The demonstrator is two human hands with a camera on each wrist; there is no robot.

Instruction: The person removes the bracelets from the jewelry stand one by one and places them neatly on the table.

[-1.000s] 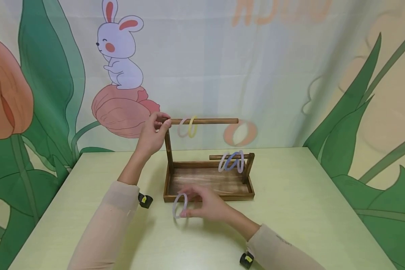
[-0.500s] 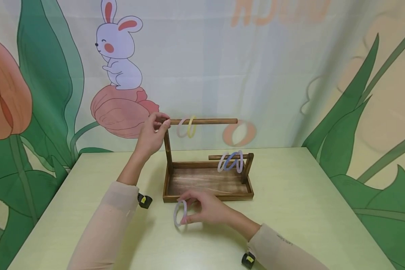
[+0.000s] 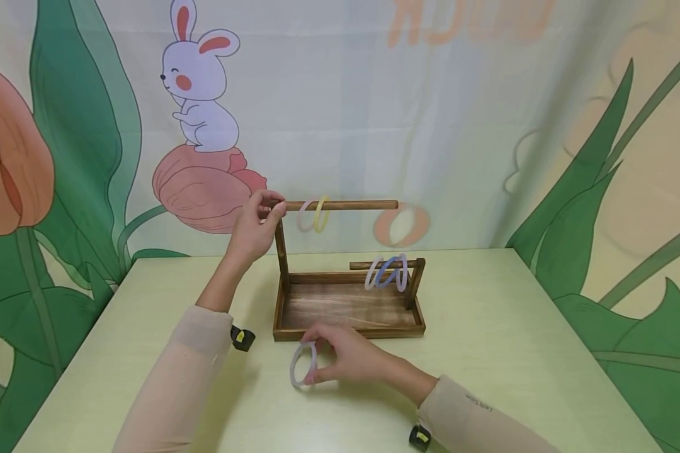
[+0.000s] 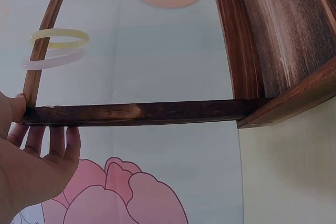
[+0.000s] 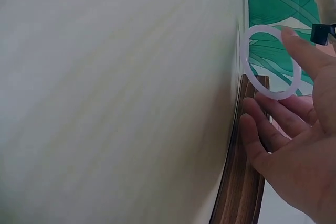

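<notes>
My left hand (image 3: 254, 231) grips the upper left corner of a wooden jewelry stand (image 3: 362, 205), thumb in front and fingers behind the post. On the stand's long upper bar hang a yellow bangle (image 4: 60, 32) and a pale pink bangle (image 4: 52, 63). My right hand (image 3: 354, 357) pinches a pale translucent bangle (image 5: 245, 51) between thumb and fingertips, just in front of the stand's tray (image 3: 385, 331). That bangle is held upright; whether it touches the table cannot be told. A blue bangle (image 3: 382, 277) and two pale bangles (image 3: 403, 277) hang on the short lower bar (image 3: 358, 265).
The stand rests on a pale yellow-green table (image 3: 487, 352). Behind it hangs a printed backdrop (image 3: 459, 126) with a rabbit, flowers and leaves. Black wrist cameras (image 3: 242, 338) sit at both sleeves. The upper bar's right end is free; the lower bar's left end is free.
My right hand has moved slightly down, toward the front of the table, with the pale bangle in its pinch. The left hand keeps its grip on the stand's corner.
</notes>
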